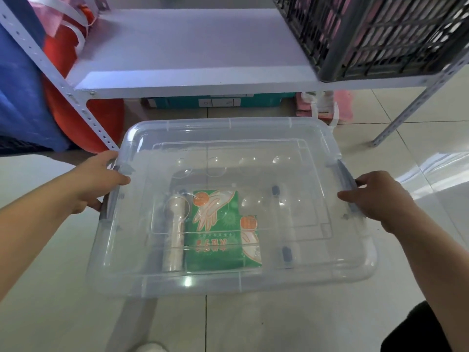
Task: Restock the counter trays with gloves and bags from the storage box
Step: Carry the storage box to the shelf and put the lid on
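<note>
A clear plastic storage box with its lid on is held over the tiled floor. My left hand grips its left side at the grey latch. On the opposite side my right hand grips the right latch. Through the lid I see a green pack of gloves with a hand picture, and a roll of clear bags lying to its left.
A white metal shelf stands just beyond the box, with a dark slatted crate on its right end. Red and blue bags sit at the left. A teal box and pink bags lie under the shelf.
</note>
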